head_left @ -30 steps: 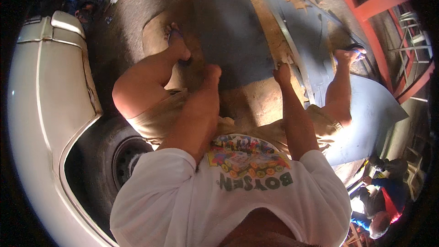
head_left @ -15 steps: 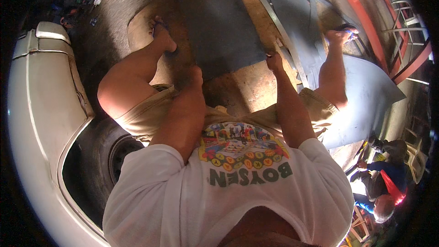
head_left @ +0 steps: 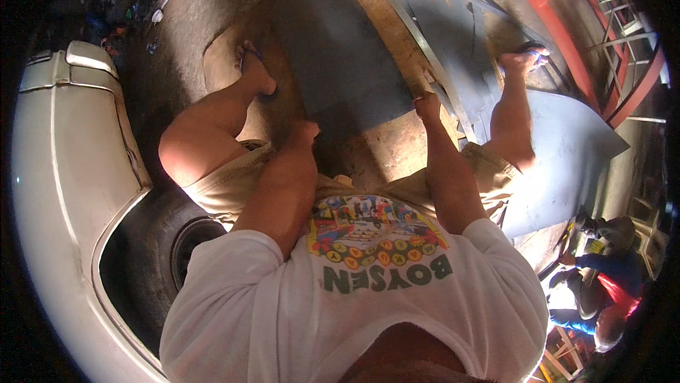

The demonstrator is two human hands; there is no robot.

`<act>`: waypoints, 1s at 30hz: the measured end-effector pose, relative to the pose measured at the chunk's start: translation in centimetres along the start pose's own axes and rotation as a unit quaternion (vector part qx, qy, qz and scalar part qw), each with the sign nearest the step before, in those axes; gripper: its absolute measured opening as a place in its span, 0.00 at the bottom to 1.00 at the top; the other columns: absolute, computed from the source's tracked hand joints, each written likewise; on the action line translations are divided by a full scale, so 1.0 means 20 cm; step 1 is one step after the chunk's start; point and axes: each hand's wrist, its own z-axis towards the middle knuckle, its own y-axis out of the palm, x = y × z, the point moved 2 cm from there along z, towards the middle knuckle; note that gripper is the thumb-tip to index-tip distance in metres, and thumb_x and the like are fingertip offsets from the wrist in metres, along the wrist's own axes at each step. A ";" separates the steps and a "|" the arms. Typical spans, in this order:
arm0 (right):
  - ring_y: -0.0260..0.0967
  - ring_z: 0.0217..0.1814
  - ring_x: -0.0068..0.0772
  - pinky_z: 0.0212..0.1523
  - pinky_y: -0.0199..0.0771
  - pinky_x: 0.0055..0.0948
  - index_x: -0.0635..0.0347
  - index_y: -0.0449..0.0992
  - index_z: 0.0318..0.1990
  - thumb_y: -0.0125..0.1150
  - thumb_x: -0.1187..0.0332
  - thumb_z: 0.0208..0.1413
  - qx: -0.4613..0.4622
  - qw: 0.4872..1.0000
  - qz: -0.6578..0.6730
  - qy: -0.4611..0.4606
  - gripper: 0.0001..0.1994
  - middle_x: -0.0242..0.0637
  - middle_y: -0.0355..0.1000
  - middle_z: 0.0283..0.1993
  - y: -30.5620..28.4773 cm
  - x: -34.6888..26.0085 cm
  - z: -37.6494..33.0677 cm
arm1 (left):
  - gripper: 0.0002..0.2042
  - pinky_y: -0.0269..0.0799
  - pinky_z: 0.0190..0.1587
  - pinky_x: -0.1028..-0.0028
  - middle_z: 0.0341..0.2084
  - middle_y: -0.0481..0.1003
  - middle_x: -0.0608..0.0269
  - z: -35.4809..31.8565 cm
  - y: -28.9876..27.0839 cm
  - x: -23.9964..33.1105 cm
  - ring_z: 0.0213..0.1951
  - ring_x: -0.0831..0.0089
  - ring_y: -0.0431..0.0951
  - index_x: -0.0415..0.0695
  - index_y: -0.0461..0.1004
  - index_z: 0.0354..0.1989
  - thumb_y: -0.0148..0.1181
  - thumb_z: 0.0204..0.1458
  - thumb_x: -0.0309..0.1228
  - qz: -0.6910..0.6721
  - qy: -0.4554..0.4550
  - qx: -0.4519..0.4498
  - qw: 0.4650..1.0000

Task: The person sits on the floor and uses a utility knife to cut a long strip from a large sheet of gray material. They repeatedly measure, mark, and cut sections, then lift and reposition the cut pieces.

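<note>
A dark grey flat sheet (head_left: 343, 46) lies on brown boards between my feet, its near edge toward me. At its near left corner, my left hand (head_left: 306, 130) is closed on the edge, with the fingers mostly in shadow. My right hand (head_left: 426, 105) is closed at the near right corner, pinching the edge there. Both forearms reach down between my knees. Beside my right hand runs a long pale metal strip (head_left: 435, 64). What the sheet is made of cannot be told.
A pale vehicle (head_left: 64, 149) with a black tyre (head_left: 152, 255) stands at the left. Large grey sheets (head_left: 567, 142) lie at the right, near a red metal frame (head_left: 581, 71). Another person (head_left: 609, 277) crouches at the lower right. Brown board (head_left: 397, 142) covers part of the floor.
The whole view has shifted slightly, so the sheet, feet and floor appear a little lower. Both hands stay at the sheet's near corners. The other person has shifted slightly.
</note>
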 end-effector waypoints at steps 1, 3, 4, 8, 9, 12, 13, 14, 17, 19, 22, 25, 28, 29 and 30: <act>0.81 0.41 0.50 0.42 0.79 0.46 0.60 0.83 0.37 0.65 0.71 0.47 0.029 0.997 -0.064 -0.029 0.09 0.52 0.81 0.37 0.02 -0.06 -0.03 | 0.26 0.67 0.62 0.56 0.60 0.73 0.43 -0.02 -0.04 -0.02 0.61 0.51 0.73 0.34 0.74 0.59 0.61 0.60 0.43 0.008 0.001 0.010 1.000; 0.80 0.46 0.57 0.47 0.79 0.47 0.61 0.84 0.37 0.68 0.70 0.46 0.029 0.998 -0.039 -0.051 0.10 0.55 0.80 0.41 0.02 -0.13 -0.06 | 0.28 0.67 0.62 0.56 0.60 0.73 0.42 -0.05 -0.08 0.01 0.61 0.50 0.73 0.34 0.75 0.57 0.62 0.59 0.47 0.013 0.013 0.038 0.999; 0.79 0.48 0.61 0.50 0.79 0.48 0.61 0.84 0.37 0.70 0.69 0.45 0.033 0.997 -0.028 -0.062 0.11 0.57 0.80 0.42 0.02 -0.15 -0.05 | 0.29 0.67 0.63 0.56 0.60 0.73 0.42 -0.05 -0.12 0.07 0.62 0.50 0.73 0.33 0.76 0.56 0.62 0.58 0.49 0.001 0.022 0.065 0.998; 0.79 0.49 0.58 0.51 0.79 0.48 0.63 0.84 0.37 0.66 0.69 0.47 -0.045 0.995 -0.090 -0.005 0.11 0.57 0.80 0.44 -0.03 -0.18 0.02 | 0.32 0.67 0.63 0.58 0.61 0.73 0.41 -0.10 -0.53 0.48 0.63 0.48 0.71 0.33 0.76 0.56 0.64 0.55 0.52 0.026 0.087 0.148 0.985; 0.79 0.49 0.59 0.51 0.79 0.48 0.64 0.83 0.37 0.64 0.69 0.47 -0.031 0.996 -0.085 -0.001 0.11 0.58 0.80 0.45 -0.02 -0.22 -0.01 | 0.32 0.68 0.62 0.57 0.58 0.75 0.41 -0.18 -0.70 0.56 0.61 0.47 0.74 0.34 0.76 0.56 0.64 0.56 0.53 0.043 0.230 0.320 0.918; 0.79 0.50 0.61 0.52 0.78 0.50 0.67 0.83 0.39 0.61 0.70 0.48 0.003 0.998 -0.058 0.017 0.12 0.62 0.79 0.46 -0.12 -0.20 -0.08 | 0.33 0.72 0.55 0.53 0.46 0.80 0.39 -0.42 -1.21 0.85 0.52 0.44 0.80 0.32 0.78 0.50 0.67 0.52 0.55 -0.014 0.262 0.324 0.909; 0.78 0.50 0.62 0.52 0.78 0.51 0.68 0.82 0.39 0.60 0.70 0.48 0.021 0.998 -0.051 0.029 0.13 0.63 0.78 0.46 -0.20 -0.16 -0.06 | 0.35 0.73 0.51 0.52 0.41 0.81 0.38 -0.47 -1.32 0.97 0.49 0.44 0.81 0.35 0.79 0.50 0.66 0.51 0.60 0.050 0.279 0.408 0.868; 0.78 0.52 0.61 0.53 0.78 0.50 0.67 0.82 0.41 0.61 0.70 0.48 0.025 0.999 -0.013 0.040 0.14 0.61 0.79 0.47 -0.20 -0.25 -0.06 | 0.35 0.74 0.51 0.52 0.44 0.81 0.39 -0.63 -1.60 1.06 0.49 0.44 0.81 0.38 0.80 0.51 0.64 0.51 0.62 0.120 0.310 0.450 0.829; 0.78 0.55 0.57 0.54 0.79 0.47 0.65 0.82 0.45 0.64 0.69 0.49 0.054 0.994 0.038 0.087 0.15 0.57 0.79 0.49 -0.26 -0.28 -0.06 | 0.35 0.75 0.53 0.53 0.49 0.80 0.41 -1.04 -2.16 1.34 0.51 0.44 0.80 0.49 0.80 0.54 0.58 0.51 0.67 0.198 0.377 0.523 0.739; 0.78 0.55 0.58 0.53 0.79 0.48 0.64 0.82 0.44 0.63 0.69 0.49 0.070 0.991 0.041 0.103 0.15 0.56 0.79 0.50 -0.30 -0.29 -0.06 | 0.36 0.75 0.53 0.57 0.45 0.83 0.48 -1.26 -2.41 1.50 0.50 0.52 0.83 0.49 0.78 0.59 0.62 0.51 0.66 0.172 0.440 0.535 0.700; 0.78 0.55 0.57 0.54 0.78 0.47 0.63 0.83 0.43 0.63 0.70 0.49 0.096 0.989 0.036 0.104 0.14 0.56 0.79 0.50 -0.36 -0.22 -0.12 | 0.34 0.74 0.53 0.50 0.52 0.79 0.45 -1.40 -2.33 1.66 0.52 0.52 0.81 0.42 0.74 0.63 0.64 0.52 0.53 0.074 0.500 0.426 0.750; 0.73 0.58 0.57 0.56 0.76 0.53 0.61 0.81 0.47 0.62 0.71 0.51 0.137 0.987 0.001 0.084 0.15 0.51 0.76 0.53 -0.39 -0.19 -0.11 | 0.34 0.73 0.54 0.48 0.56 0.77 0.44 -1.36 -2.27 1.80 0.53 0.50 0.80 0.41 0.71 0.65 0.65 0.53 0.48 0.133 0.569 0.432 0.687; 0.63 0.63 0.56 0.57 0.72 0.60 0.59 0.77 0.54 0.60 0.70 0.56 0.156 0.984 -0.040 0.074 0.17 0.43 0.67 0.57 -0.39 -0.27 -0.15 | 0.40 0.70 0.62 0.57 0.56 0.77 0.42 -1.06 -2.16 1.82 0.60 0.48 0.76 0.50 0.70 0.67 0.65 0.51 0.63 0.220 0.565 0.445 0.659; 0.64 0.64 0.55 0.57 0.72 0.59 0.59 0.77 0.53 0.60 0.69 0.56 0.158 0.982 -0.062 0.080 0.17 0.43 0.67 0.57 -0.41 -0.25 -0.14 | 0.40 0.69 0.63 0.57 0.58 0.75 0.41 -1.04 -2.01 1.77 0.62 0.48 0.74 0.49 0.69 0.68 0.65 0.51 0.62 0.198 0.568 0.400 0.692; 0.64 0.64 0.55 0.57 0.72 0.59 0.59 0.77 0.53 0.60 0.69 0.57 0.162 0.979 -0.091 0.088 0.16 0.42 0.68 0.57 -0.45 -0.22 -0.13 | 0.40 0.69 0.63 0.57 0.59 0.74 0.41 -0.94 -1.93 1.72 0.63 0.48 0.74 0.48 0.69 0.68 0.65 0.52 0.61 0.203 0.567 0.374 0.705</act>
